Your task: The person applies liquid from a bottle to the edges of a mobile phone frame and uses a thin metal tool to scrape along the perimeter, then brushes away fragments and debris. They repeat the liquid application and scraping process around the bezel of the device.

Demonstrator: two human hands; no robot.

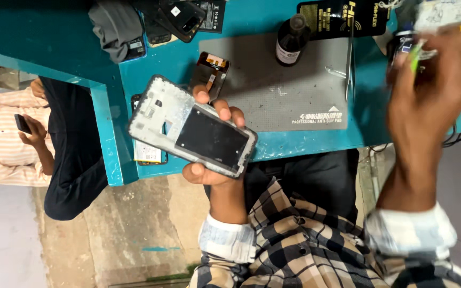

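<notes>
My left hand (213, 172) grips an opened phone frame (190, 127), silver-grey with a black panel at its near end, and holds it tilted over the teal table's front edge. Two fingertips curl over its top side. My right hand (433, 85) is raised and blurred at the right, fingers closed around a small thin green thing (416, 57) that I cannot make out. It hovers over the table's right end, near a dark round container (403, 44).
A grey anti-slip mat (289, 90) lies on the teal table (108, 138) with a dark bottle (291, 40), tweezers (349, 64) and a black phone part (210, 72). More phones and a grey cloth (114, 26) lie at the back left. Another person in striped clothes holds a phone (22, 124) at left.
</notes>
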